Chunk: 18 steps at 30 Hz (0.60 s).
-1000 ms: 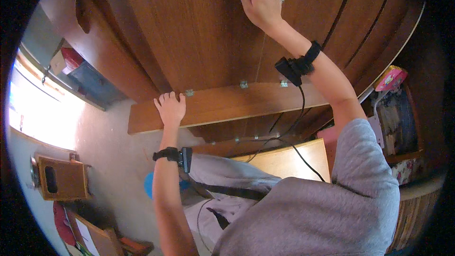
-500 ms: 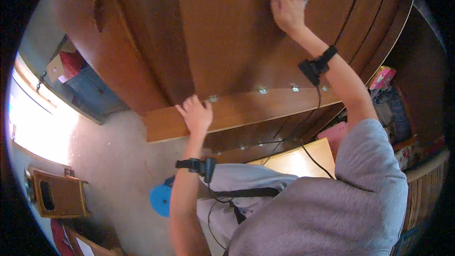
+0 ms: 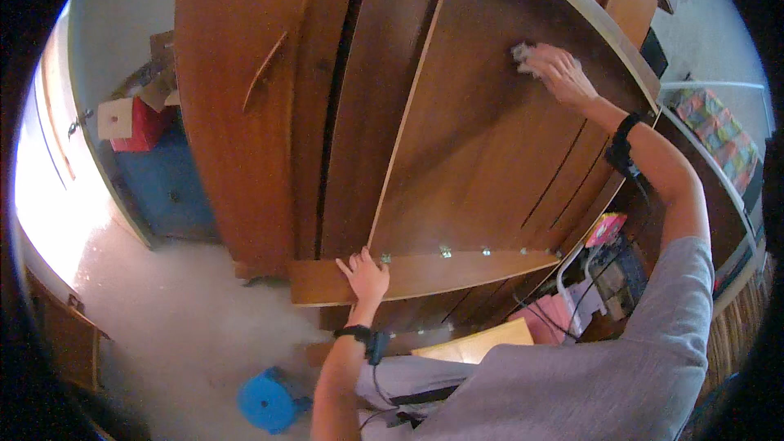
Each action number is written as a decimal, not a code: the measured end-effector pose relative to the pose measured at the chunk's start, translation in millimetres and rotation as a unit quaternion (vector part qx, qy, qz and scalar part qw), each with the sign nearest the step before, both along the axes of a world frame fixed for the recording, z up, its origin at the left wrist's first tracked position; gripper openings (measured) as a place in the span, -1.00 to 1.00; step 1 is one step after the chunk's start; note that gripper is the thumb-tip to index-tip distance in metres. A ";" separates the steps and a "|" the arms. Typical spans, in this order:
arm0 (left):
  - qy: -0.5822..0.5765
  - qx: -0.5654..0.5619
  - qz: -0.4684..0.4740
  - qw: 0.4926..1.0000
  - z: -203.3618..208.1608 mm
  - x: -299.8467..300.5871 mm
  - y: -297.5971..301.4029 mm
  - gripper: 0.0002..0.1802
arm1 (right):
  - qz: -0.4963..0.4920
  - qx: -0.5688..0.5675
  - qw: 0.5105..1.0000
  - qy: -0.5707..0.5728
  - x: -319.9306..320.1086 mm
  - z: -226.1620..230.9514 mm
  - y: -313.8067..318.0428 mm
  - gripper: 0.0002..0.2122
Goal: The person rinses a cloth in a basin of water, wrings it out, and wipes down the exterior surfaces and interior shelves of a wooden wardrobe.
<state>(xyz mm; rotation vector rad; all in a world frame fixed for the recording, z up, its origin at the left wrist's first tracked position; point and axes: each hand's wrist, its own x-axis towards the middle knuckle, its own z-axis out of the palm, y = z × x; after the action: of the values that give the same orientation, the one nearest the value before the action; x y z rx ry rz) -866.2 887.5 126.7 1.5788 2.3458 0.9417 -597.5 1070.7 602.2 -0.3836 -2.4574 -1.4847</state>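
My right hand (image 3: 563, 77) is closed over a crumpled pale cloth (image 3: 523, 55), pressed against the brown wooden panel (image 3: 482, 122) of a large cabinet, near its upper right part. Part of the cloth sticks out past the fingertips; the rest is under my palm. My left hand (image 3: 367, 279) rests with spread fingers on the left part of a wooden ledge (image 3: 441, 271), just where a thin pale strip (image 3: 412, 98) of the panel meets it. Nothing shows in that hand. Small shiny metal fittings (image 3: 446, 252) line the joint between ledge and panel.
At lower left, a blue round stool (image 3: 268, 401) stands on the grey floor. A blue chest (image 3: 167, 180) with a red box (image 3: 139, 124) on top is by the bright doorway. Below the ledge lies a pale yellow board (image 3: 474, 343); pink items (image 3: 549, 318) and black cables are beside it.
My right hand has moved the cloth across the panel to the right. The view has tilted up and shifted, showing more of the cabinet's top. My left hand stays on the ledge.
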 end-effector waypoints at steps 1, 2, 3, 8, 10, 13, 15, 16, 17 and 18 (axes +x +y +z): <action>-0.001 -0.003 -0.004 1.000 -3.8 0.7 -0.3 -0.31 | 0.037 -0.014 0.997 0.071 -12.4 -4.7 -0.1 -0.53; 0.007 0.005 -0.005 1.000 -7.5 1.4 0.0 -0.30 | 0.038 -0.010 0.993 0.110 -27.1 -12.6 1.6 -0.52; 0.019 0.010 -0.005 1.000 -11.2 1.8 0.0 -0.29 | 0.045 -0.005 0.987 0.153 -42.6 -24.9 4.7 -0.52; 0.067 0.049 0.017 0.996 -20.8 5.7 2.9 -0.30 | 0.186 -0.006 0.961 0.205 -77.0 -108.0 23.6 -0.50; 0.030 0.019 0.032 0.999 -22.4 6.3 7.0 -0.39 | 0.187 -0.045 0.981 0.016 -66.8 -133.9 26.5 -0.44; -0.004 0.028 0.050 0.998 -23.9 -0.6 10.5 -0.50 | 0.231 -0.073 0.954 -0.177 -35.3 -144.0 31.0 -0.39; -0.088 0.074 0.044 0.992 -19.1 -12.2 10.6 -0.52 | 0.240 -0.070 0.952 -0.177 -6.2 -129.4 38.2 -0.37; -0.128 0.081 0.035 0.988 -13.9 -19.7 10.5 -0.52 | 0.208 -0.073 0.968 -0.123 7.8 -120.1 42.5 -0.33; -0.090 0.144 0.042 0.985 -5.8 -27.2 11.0 -0.53 | 0.196 -0.028 0.978 -0.063 25.2 -105.7 48.6 -0.35; -0.060 0.163 0.048 0.984 5.4 -34.2 12.1 -0.54 | 0.156 -0.011 0.988 -0.018 42.0 -91.5 55.7 -0.38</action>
<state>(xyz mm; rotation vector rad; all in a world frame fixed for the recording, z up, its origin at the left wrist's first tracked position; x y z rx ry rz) -900.4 899.6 132.1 1.4708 2.2914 1.4627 -555.6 1126.4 510.7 0.0261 -2.4255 -1.3429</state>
